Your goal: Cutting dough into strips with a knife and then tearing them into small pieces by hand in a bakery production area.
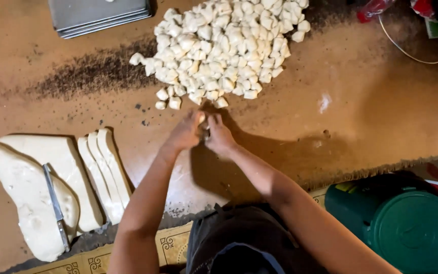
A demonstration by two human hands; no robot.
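Your left hand [186,133] and right hand [219,136] meet at the middle of the brown work table [381,101], fingertips pressed together over a small piece of dough [202,125]. The fingers of both hands are curled in and pinching that piece between them; it is largely hidden by your fingers, so its shape cannot be told.

The piece sits just below the near edge of a large heap of dough pieces [224,45], pale and roughly cube-like, piled at the top centre of the table. A few loose pieces [168,99] lie at the heap's lower left edge, near your hands but not touching them.

To your left lies a big slab of dough [21,182], flat on the table, with a metal-bladed knife [56,205] resting on top of it, blade running down the slab. Just beside the slab's right edge stand three cut strips of dough [105,172], set side by side and touching.

A stack of metal trays [100,15] sits at the top left edge. A green lidded bucket [406,228] stands below the table at lower right. A thin white cord [416,56] loops across the upper right corner. Dark scattered specks [92,73] streak the table left of the heap
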